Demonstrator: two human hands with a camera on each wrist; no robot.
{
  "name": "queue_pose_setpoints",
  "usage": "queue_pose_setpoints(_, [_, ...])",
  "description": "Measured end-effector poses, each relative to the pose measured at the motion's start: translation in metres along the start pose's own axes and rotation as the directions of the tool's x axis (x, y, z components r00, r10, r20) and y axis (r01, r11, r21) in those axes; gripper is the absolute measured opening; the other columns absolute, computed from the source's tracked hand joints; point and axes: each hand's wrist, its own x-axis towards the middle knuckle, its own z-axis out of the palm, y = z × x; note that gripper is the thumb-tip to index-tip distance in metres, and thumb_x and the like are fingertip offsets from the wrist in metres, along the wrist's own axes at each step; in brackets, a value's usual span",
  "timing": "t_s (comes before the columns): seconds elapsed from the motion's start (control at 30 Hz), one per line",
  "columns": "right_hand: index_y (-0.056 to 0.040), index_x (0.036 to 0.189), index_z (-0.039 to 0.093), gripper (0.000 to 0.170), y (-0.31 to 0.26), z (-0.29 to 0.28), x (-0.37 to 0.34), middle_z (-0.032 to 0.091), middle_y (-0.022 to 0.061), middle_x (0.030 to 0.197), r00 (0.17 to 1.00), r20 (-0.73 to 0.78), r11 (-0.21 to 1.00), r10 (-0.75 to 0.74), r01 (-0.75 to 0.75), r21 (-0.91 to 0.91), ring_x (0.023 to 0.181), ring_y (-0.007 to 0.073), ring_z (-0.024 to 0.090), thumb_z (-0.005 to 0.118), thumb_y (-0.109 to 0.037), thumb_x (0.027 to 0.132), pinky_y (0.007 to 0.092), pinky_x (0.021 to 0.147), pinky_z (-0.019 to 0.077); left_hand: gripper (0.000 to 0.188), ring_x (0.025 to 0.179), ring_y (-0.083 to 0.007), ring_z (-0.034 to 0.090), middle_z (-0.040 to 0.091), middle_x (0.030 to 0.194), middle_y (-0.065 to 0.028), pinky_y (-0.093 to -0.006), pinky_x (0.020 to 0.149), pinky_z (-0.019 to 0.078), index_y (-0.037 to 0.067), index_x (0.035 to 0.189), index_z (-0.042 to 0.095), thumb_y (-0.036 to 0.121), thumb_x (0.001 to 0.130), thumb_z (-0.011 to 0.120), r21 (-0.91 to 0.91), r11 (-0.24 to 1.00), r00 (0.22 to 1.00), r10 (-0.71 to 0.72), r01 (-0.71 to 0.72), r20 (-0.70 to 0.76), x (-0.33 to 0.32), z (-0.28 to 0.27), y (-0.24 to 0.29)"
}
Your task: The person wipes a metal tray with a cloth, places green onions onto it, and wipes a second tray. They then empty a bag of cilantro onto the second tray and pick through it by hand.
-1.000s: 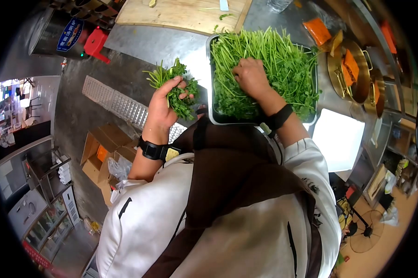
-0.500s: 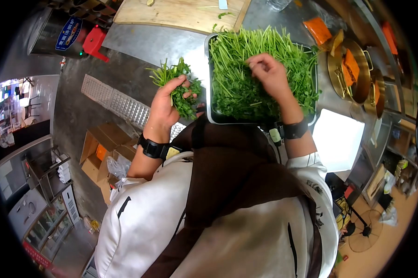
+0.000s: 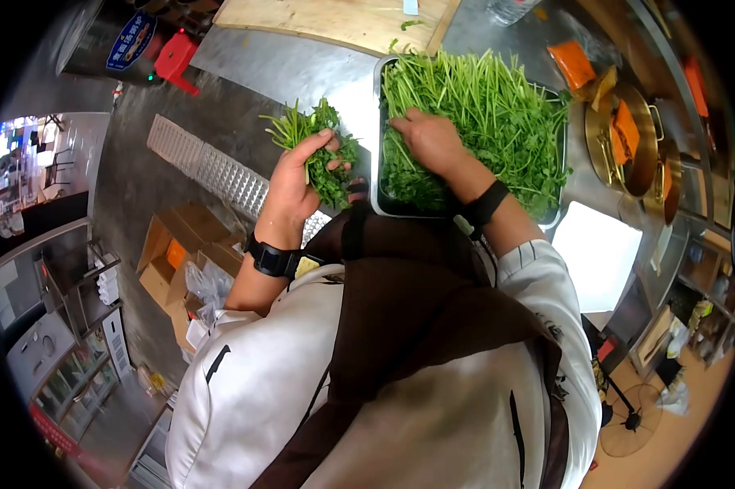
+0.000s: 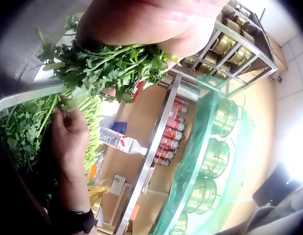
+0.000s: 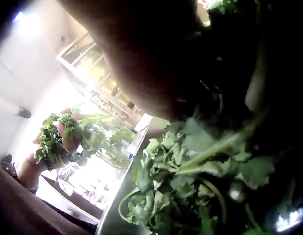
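My left hand (image 3: 290,183) grips a bunch of coriander (image 3: 326,189), its pale stems pointing up and left, beside the left edge of a metal tray (image 3: 376,155). More coriander (image 3: 481,94) fills that tray, stems toward the far side and leaves toward me. Inside it, near the left wall, my right hand (image 3: 434,145) has its fingers curled and pinches stems. In the left wrist view the right hand (image 4: 70,134) works below the held bunch (image 4: 112,68), at the tray rim. The right wrist view shows leaves (image 5: 205,166) close up; its fingertips are in shadow.
A wooden board (image 3: 326,20) lies beyond the tray. To the right are an orange packet (image 3: 573,65), a brass pot (image 3: 640,175) and a white flat sheet or lid (image 3: 595,257). A cardboard box (image 3: 163,281) and a red stool (image 3: 176,59) stand at left.
My right hand lifted off the greens toward the right, then came back down at the tray's left side. The left hand keeps its bunch nearly in place.
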Motion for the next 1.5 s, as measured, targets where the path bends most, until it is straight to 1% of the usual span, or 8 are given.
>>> queue_pose_setpoints(0.27, [-0.0090,0.085,0.061,0.006,0.011,-0.010,0.000,0.056,0.0092,0.084,0.982,-0.183,0.975,0.036,0.006,0.223,0.076,0.0291,0.059,0.058,-0.011,0.080,0.0377,0.065,0.0480,0.015,0.063,-0.0112,0.047,0.051,0.074,0.0003,-0.0344,0.071,0.0466,0.004,0.093,0.056,0.017,0.085,0.060,0.000,1.000,0.999,0.030,-0.030,0.022,0.007,-0.008,-0.003])
queue_pose_setpoints(0.6, [-0.0089,0.082,0.061,0.012,0.006,0.003,0.007,0.050,0.0093,0.076,0.977,-0.088,0.980,-0.195,0.197,0.015,0.069,0.0297,0.054,0.056,-0.006,0.072,0.0384,0.060,0.0452,0.016,0.062,-0.0110,0.047,0.052,0.075,0.0004,-0.0344,0.071,0.0469,0.004,0.093,0.056,0.017,0.085,0.060,0.022,0.999,1.000,0.023,-0.023,0.011,0.005,0.000,-0.004])
queue_pose_setpoints(0.83, [-0.0066,0.085,0.063,0.006,0.009,-0.031,0.005,0.055,0.0081,0.083,0.985,-0.150,0.966,-0.082,0.116,0.231,0.076,0.0267,0.058,0.060,-0.008,0.079,0.0335,0.067,0.0476,0.017,0.062,-0.0115,0.047,0.051,0.075,0.0000,-0.0349,0.072,0.0464,0.003,0.095,0.056,0.017,0.085,0.059,0.040,0.996,0.997,0.080,-0.080,-0.005,0.006,-0.008,-0.005])
queue_pose_setpoints(0.9, [-0.0050,0.090,0.064,0.011,0.007,-0.045,0.003,0.058,0.0071,0.090,0.949,-0.300,0.850,0.094,0.081,0.521,0.080,0.0225,0.058,0.062,-0.004,0.079,0.0283,0.073,0.0470,0.017,0.062,-0.0117,0.047,0.051,0.075,-0.0002,-0.0352,0.073,0.0463,0.003,0.095,0.056,0.017,0.085,0.058,0.052,0.995,0.997,0.082,-0.081,-0.004,0.003,-0.004,-0.003])
queue_pose_setpoints(1.07, [-0.0030,0.091,0.065,0.012,0.004,-0.074,-0.005,0.060,0.0076,0.090,0.949,-0.262,0.876,0.175,-0.029,0.481,0.084,0.0207,0.059,0.062,-0.002,0.079,0.0274,0.076,0.0462,0.019,0.063,-0.0128,0.047,0.055,0.079,-0.0035,-0.0370,0.074,0.0464,0.002,0.098,0.056,0.016,0.085,0.058,0.030,0.999,0.998,-0.040,0.038,0.038,0.003,0.002,-0.006])
queue_pose_setpoints(1.27, [-0.0024,0.088,0.065,0.010,-0.044,-0.098,-0.009,0.061,0.0106,0.085,0.841,-0.533,0.819,0.099,0.234,0.523,0.075,0.0238,0.060,0.061,-0.003,0.079,0.0304,0.068,0.0491,0.033,0.084,-0.0196,0.062,0.064,0.103,-0.0121,-0.0329,0.071,0.0506,0.000,0.116,0.055,0.017,0.087,0.055,0.125,0.992,0.988,-0.051,0.033,0.146,0.001,0.016,-0.012])
queue_pose_setpoints(1.4, [-0.0034,0.086,0.064,0.009,-0.052,-0.094,-0.008,0.059,0.0097,0.083,0.768,-0.602,0.846,0.219,0.157,0.509,0.074,0.0243,0.058,0.062,-0.004,0.077,0.0316,0.066,0.0483,0.032,0.087,-0.0220,0.063,0.064,0.102,-0.0106,-0.0352,0.075,0.0516,0.001,0.116,0.055,0.017,0.088,0.054,0.084,0.990,0.972,-0.129,0.114,0.194,0.000,0.023,-0.018])
queue_pose_setpoints(1.5, [-0.0070,0.085,0.062,0.013,-0.060,-0.070,-0.018,0.055,0.0056,0.079,0.868,-0.409,0.936,-0.282,0.342,0.080,0.080,0.0232,0.053,0.063,-0.007,0.072,0.0324,0.069,0.0422,0.026,0.080,-0.0214,0.064,0.063,0.094,-0.0122,-0.0317,0.070,0.0531,-0.003,0.106,0.057,0.015,0.088,0.056,0.065,0.983,0.964,-0.180,0.170,0.197,0.009,0.020,-0.022])
